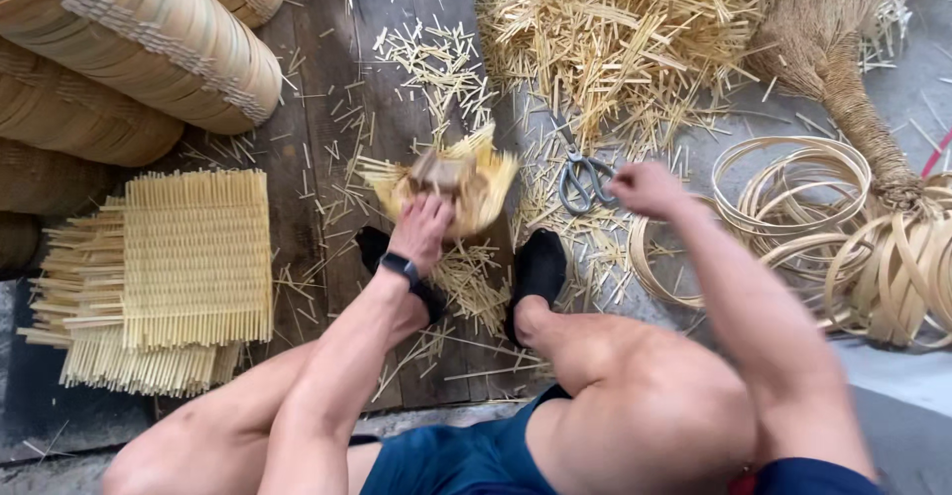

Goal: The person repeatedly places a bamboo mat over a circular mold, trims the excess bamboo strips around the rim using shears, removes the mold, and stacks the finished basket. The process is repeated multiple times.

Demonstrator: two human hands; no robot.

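My left hand (421, 229) grips a small round woven bamboo piece (466, 185) with loose strip ends sticking out; it is motion-blurred and held above the wooden boards. My right hand (646, 188) hovers as a loose fist just right of a pair of grey scissors (584, 177) lying on the ground, with nothing visibly in it. My feet in black socks (536, 269) rest on the boards below the woven piece. A dark wristband sits on my left wrist.
A stack of flat woven bamboo mats (188, 267) lies at the left. Stacked round bamboo steamer frames (149, 29) fill the top left. Bamboo hoops (793, 192) and a straw broom (843, 68) are at the right. A heap of cut bamboo strips (615, 29) is scattered at the top.
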